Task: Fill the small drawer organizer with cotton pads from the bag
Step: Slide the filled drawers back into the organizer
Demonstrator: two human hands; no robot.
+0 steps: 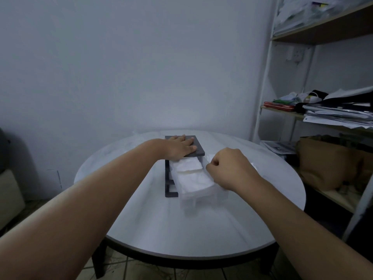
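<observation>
the left hand lies flat, palm down, on the dark top of the small drawer organizer. its fingers are straight and close together, pointing toward the right far corner of the lid, and the thumb lies along the near edge; it grips nothing, only presses on the surface. the right hand is curled into a loose fist just beside the right wall of the pulled-out drawer, knuckles up, with the thumb tucked against the bent fingers on the side facing the drawer. the fingertips are hidden under the hand, so i cannot tell whether they pinch the drawer wall, a pad, or nothing at all. the two hands are apart, the left farther back and the right nearer and to the right. the organizer stands a little past the middle of the round pale table. it is a dark grey frame with a flat square top, and its open slots show on the left side. the clear plastic drawer sticks out toward the camera from the top level and is packed with white cotton pads, which lie in layered stacks that reach about to its rim, with a smaller heap at the back under the lid's edge. a bit of white material peeks out behind the right hand, too hidden to identify. to the right stands a shelf unit loaded with papers and a brown bag.
</observation>
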